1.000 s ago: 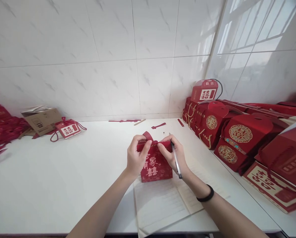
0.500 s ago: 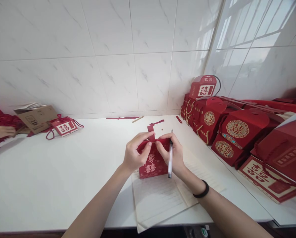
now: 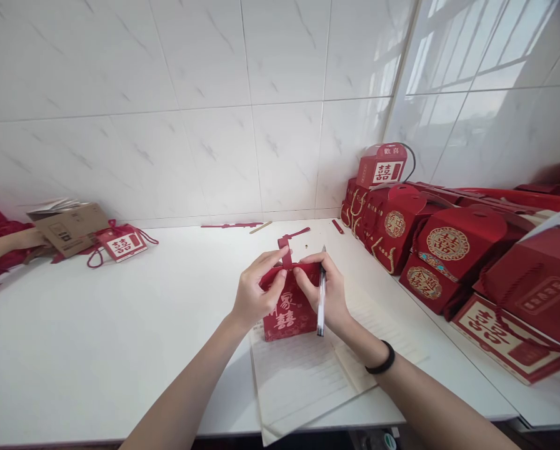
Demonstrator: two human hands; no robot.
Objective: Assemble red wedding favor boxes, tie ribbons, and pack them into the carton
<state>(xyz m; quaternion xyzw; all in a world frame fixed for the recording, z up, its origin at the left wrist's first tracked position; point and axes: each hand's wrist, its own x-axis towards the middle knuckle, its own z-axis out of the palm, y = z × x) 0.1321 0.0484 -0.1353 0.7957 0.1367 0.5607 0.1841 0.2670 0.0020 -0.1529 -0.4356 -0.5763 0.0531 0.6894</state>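
Red box (image 3: 287,312) pinched at its top

An open notebook (image 3: 303,390) laps over the worktop's (image 3: 120,350) near edge; the box is upright over its far end. The fingers of my left hand (image 3: 257,289) and right hand (image 3: 332,292) pinch the box's top, a pen (image 3: 322,306) tucked in my right. Red strips (image 3: 232,225) lie along the back edge.

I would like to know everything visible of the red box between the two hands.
The small red box looks like cardboard, with pale characters and fainter patterning on its front. A red ribbon stands up at its top edge, which the left hand and right hand pinch. It is roughly upright over an open notebook; whether its base rests there is unclear. A pen runs along its right edge.
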